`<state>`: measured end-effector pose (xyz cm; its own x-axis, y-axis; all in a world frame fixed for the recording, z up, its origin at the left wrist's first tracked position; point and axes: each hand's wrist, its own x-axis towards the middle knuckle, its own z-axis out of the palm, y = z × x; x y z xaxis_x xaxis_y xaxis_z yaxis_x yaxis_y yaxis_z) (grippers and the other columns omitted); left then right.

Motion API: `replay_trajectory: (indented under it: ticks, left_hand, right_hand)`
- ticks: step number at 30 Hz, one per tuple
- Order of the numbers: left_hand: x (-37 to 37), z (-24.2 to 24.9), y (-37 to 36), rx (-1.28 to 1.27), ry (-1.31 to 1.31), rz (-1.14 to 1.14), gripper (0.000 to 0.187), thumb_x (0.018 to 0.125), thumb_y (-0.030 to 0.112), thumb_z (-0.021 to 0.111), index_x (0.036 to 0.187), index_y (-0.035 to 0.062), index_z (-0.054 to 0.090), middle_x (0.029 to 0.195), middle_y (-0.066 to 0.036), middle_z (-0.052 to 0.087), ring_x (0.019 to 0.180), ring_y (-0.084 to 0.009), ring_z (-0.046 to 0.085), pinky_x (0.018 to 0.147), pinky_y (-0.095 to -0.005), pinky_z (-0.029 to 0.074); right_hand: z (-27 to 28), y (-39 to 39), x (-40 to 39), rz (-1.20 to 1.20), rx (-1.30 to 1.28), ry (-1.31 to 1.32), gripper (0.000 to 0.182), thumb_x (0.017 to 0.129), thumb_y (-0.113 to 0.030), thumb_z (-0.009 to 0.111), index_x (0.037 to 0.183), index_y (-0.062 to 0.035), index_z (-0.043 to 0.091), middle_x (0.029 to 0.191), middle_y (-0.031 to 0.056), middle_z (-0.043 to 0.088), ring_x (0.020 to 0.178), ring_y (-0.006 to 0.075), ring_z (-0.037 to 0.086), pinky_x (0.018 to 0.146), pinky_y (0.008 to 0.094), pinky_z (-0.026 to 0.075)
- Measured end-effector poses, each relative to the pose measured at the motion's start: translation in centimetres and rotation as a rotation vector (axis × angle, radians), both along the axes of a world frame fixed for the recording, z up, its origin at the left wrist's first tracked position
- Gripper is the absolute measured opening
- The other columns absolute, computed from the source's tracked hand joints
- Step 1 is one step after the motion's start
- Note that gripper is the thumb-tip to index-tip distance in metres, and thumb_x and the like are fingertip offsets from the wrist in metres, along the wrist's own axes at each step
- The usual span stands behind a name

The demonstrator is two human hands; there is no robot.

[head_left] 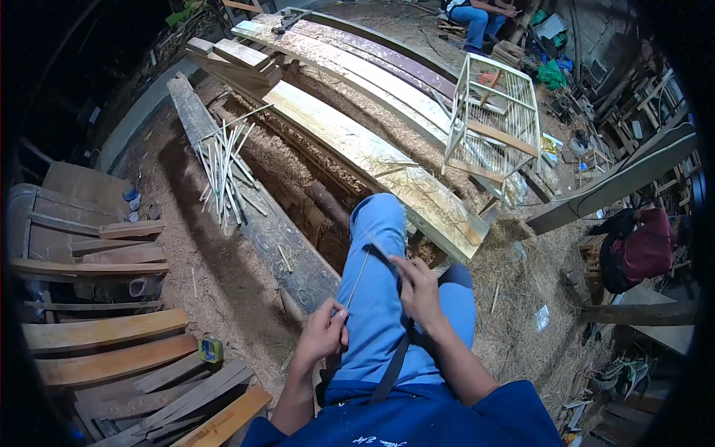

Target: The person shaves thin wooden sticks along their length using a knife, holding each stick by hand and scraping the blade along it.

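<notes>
My left hand point(322, 332) is closed on the lower end of a thin stick point(359, 280), which slants up across my thigh in blue jeans point(372, 328). My right hand point(418, 289) grips a knife, its short dark blade point(383, 248) pointing up and left over my knee. At the blade, the far end of the stick overlaps it in this view; the knife's handle is hidden in my fist. Ahead and to the left, a loose heap of thin pale sticks point(222, 167) lies across a weathered plank point(261, 223).
Long pale boards point(357, 149) strewn with shavings stretch ahead of my knees. A slatted wooden frame point(495, 119) stands beyond them. Curved wood pieces point(112, 328) and a yellow tape measure point(211, 349) lie at left. One person point(644, 249) sits at right, another point(480, 18) at the back.
</notes>
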<state>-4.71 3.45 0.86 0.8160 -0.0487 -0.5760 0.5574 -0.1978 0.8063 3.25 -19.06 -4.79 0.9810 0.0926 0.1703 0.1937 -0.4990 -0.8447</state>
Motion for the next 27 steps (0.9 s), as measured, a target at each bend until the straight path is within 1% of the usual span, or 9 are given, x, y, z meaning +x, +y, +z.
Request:
replay_trajectory:
  ticks: [3,4,6,7,9,14,20,23,27]
  left_hand:
    - [2.4,-1.5,-1.0,-0.001,-0.076,-0.001,0.014,0.104,0.018,0.055,0.1,0.0046,0.054,0.058,-0.005,0.061,0.04,-0.0107,0.05,0.037,-0.028,0.037]
    - [3.3,-1.6,-1.6,-0.005,-0.081,-0.004,0.014,0.104,0.018,0.055,0.1,0.0046,0.054,0.058,-0.005,0.061,0.04,-0.0107,0.05,0.037,-0.028,0.037]
    - [4.9,-1.7,-2.6,0.017,-0.091,0.009,0.015,0.103,0.019,0.056,0.099,0.0042,0.056,0.058,-0.005,0.061,0.039,-0.0102,0.049,0.036,-0.0278,0.036]
    - [5.3,-2.5,-2.7,0.061,-0.112,-0.007,0.015,0.103,0.019,0.056,0.099,0.0047,0.058,0.058,-0.004,0.061,0.039,-0.0096,0.048,0.036,-0.0275,0.036]
    - [5.4,-2.4,-3.0,0.035,-0.094,0.027,0.015,0.103,0.019,0.057,0.099,0.0049,0.058,0.059,-0.003,0.061,0.039,-0.0092,0.047,0.036,-0.0271,0.035]
    - [4.0,-2.3,-2.6,-0.015,-0.056,0.077,0.016,0.102,0.017,0.058,0.097,0.0023,0.06,0.058,-0.004,0.062,0.041,-0.0086,0.05,0.038,-0.0282,0.037]
    - [-0.9,-1.6,-0.2,-0.162,0.014,0.087,0.017,0.103,0.022,0.059,0.099,0.005,0.059,0.058,-0.002,0.058,0.039,-0.0072,0.044,0.035,-0.0245,0.033]
    - [-3.4,-0.6,1.3,-0.21,0.112,0.105,0.012,0.102,0.017,0.061,0.1,0.0049,0.06,0.057,0.001,0.058,0.038,-0.0049,0.043,0.034,-0.0224,0.03]
    - [-4.4,-2.3,1.9,-0.248,0.028,0.189,0.013,0.101,0.016,0.062,0.099,0.0042,0.06,0.057,0.0,0.059,0.038,-0.0054,0.044,0.035,-0.0226,0.032]
  right_hand:
    - [1.0,1.0,-1.5,0.045,0.053,-0.102,0.023,0.086,-0.002,0.073,0.109,-0.0085,0.075,0.103,0.0153,0.06,0.085,0.0327,0.065,0.071,0.041,0.052]
    - [1.3,1.4,-1.9,0.033,0.092,-0.096,0.021,0.086,-0.005,0.074,0.107,-0.0096,0.075,0.101,0.0142,0.062,0.086,0.0319,0.067,0.071,0.0405,0.053]
    - [2.0,1.4,-2.5,0.1,0.063,-0.09,0.023,0.083,0.001,0.075,0.106,-0.0046,0.074,0.098,0.0142,0.062,0.085,0.0278,0.066,0.072,0.0354,0.054]
    - [1.9,1.6,-2.8,0.098,0.06,-0.09,0.023,0.083,0.001,0.075,0.106,-0.0046,0.074,0.098,0.0142,0.062,0.085,0.0278,0.066,0.072,0.0354,0.054]
    - [1.8,1.8,-3.1,0.095,0.042,-0.035,0.017,0.087,-0.012,0.076,0.104,-0.0113,0.076,0.097,0.0097,0.066,0.082,0.0309,0.069,0.067,0.04,0.054]
    - [1.0,1.3,-2.2,0.019,0.053,-0.013,0.014,0.088,-0.014,0.075,0.101,-0.0092,0.076,0.093,0.0104,0.065,0.078,0.0311,0.069,0.067,0.04,0.053]
    - [0.3,1.0,-0.9,-0.05,0.032,0.004,0.012,0.089,-0.014,0.074,0.099,-0.0073,0.075,0.092,0.011,0.064,0.078,0.0325,0.068,0.067,0.0409,0.052]
    - [0.2,0.9,0.1,-0.081,0.003,0.025,0.012,0.089,-0.014,0.074,0.099,-0.0073,0.074,0.092,0.0114,0.064,0.08,0.0334,0.068,0.068,0.0416,0.052]
    - [0.0,1.3,0.1,-0.073,0.019,-0.009,0.015,0.091,-0.014,0.072,0.104,-0.0086,0.074,0.09,0.012,0.064,0.079,0.0336,0.067,0.068,0.043,0.052]
